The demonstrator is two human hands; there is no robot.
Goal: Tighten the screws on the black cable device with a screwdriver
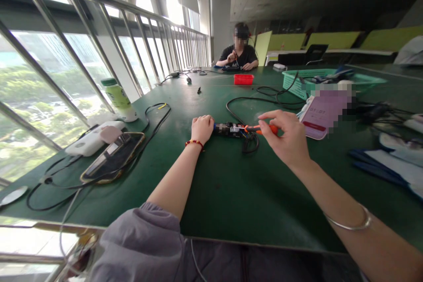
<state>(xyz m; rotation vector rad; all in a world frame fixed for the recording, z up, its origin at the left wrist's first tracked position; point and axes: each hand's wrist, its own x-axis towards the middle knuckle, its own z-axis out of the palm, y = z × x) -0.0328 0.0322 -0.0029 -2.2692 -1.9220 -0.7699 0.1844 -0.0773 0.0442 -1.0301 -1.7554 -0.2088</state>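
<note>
My left hand [202,128] is closed around the left end of a corded electric tool [228,129] with a blue-and-black body. Wiring and inner parts show at its right part, and it lies on the green table [231,194]. An orange-and-black screwdriver [254,128] points left, its tip at the exposed parts. Curled around the handle, my right hand [286,134] has its thumb and forefinger loosely about it. Part of the handle is hidden behind the thumb. A black cord [251,145] loops beside the tool.
At left lie a dark phone [114,157], a white device [94,139] and cables near a green bottle [119,100]. To the right are a pink-screened phone [317,114], a green basket [294,84] and gloves [390,163]. A person [239,50] sits beyond a red box [243,79].
</note>
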